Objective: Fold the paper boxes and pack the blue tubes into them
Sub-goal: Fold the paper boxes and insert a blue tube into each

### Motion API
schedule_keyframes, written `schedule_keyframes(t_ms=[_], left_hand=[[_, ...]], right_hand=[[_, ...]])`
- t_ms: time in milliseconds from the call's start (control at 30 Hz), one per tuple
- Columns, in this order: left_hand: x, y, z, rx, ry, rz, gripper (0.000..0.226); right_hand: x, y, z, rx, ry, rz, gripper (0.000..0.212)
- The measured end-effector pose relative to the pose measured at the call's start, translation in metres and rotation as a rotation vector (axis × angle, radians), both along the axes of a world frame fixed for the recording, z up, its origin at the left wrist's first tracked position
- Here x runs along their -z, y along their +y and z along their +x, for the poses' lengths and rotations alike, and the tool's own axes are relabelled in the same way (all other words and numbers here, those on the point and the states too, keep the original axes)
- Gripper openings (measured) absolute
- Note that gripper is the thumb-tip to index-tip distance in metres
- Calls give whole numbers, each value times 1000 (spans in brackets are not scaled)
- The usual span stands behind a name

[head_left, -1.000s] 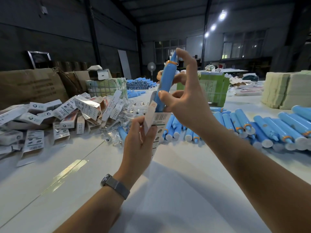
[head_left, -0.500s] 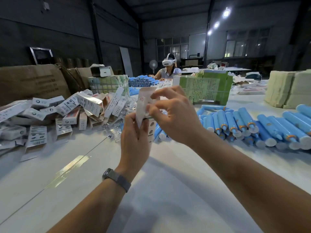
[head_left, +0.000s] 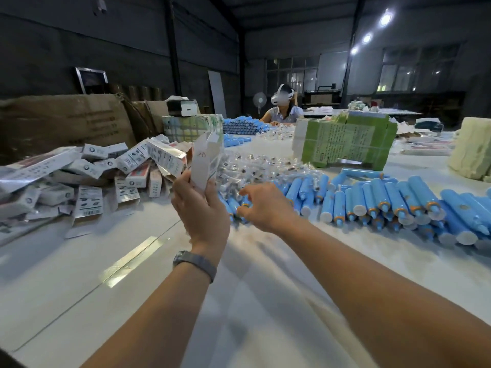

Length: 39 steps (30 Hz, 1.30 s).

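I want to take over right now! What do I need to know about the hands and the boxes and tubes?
Left hand grips an upright paper box with its top flaps open.
Right hand holds nothing; its loosely curled fingers reach over the small clear packets near the blue tubes.
Packed and flat boxes are piled on the left of the table.
Done: this box is folded up; whether a tube is inside can't be seen.
Left: close this box's flaps, then pack the many loose tubes.

Both forearms are bare, no sleeves in view; the left hand (head_left: 202, 208) has a grey-strapped watch (head_left: 195, 262) at its wrist, and the right hand (head_left: 265, 208) wears nothing.
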State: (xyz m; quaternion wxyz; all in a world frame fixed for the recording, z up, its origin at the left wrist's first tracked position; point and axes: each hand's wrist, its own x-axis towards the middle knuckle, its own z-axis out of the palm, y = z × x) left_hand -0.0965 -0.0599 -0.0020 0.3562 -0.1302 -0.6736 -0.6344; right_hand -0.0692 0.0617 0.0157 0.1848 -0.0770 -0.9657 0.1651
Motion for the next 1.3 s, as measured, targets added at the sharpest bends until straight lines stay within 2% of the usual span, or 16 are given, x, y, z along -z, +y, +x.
schedule_keyframes(t_ms=[133, 333, 433, 600, 700, 833, 1000, 1200, 1300], left_hand=[[-1, -1, -2, 27, -38, 43, 31], [1, 0, -1, 42, -71, 56, 32], [4, 3, -1, 46, -63, 14, 32], [6, 5, -2, 54, -62, -9, 32], [7, 7, -1, 66, -64, -17, 32], [7, 10, 3, 90, -37, -25, 31], [6, 9, 9, 159, -3, -4, 26], [3, 11, 13, 189, 23, 0, 26], [4, 13, 17, 190, 45, -39, 26]], right_hand=[[-2, -13, -38, 10, -61, 218, 44], [0, -11, -75, 77, -179, 274, 26], [5, -13, -85, 83, -109, 321, 11], [5, -5, -84, 92, 4, 287, 14], [2, 0, -82, 117, -14, 159, 24], [-4, 8, -76, 185, 53, 72, 15], [-21, 19, -51, 166, 372, -109, 17], [-70, 23, 36, -101, 801, -557, 24], [-78, 16, 73, -210, 912, -651, 22]])
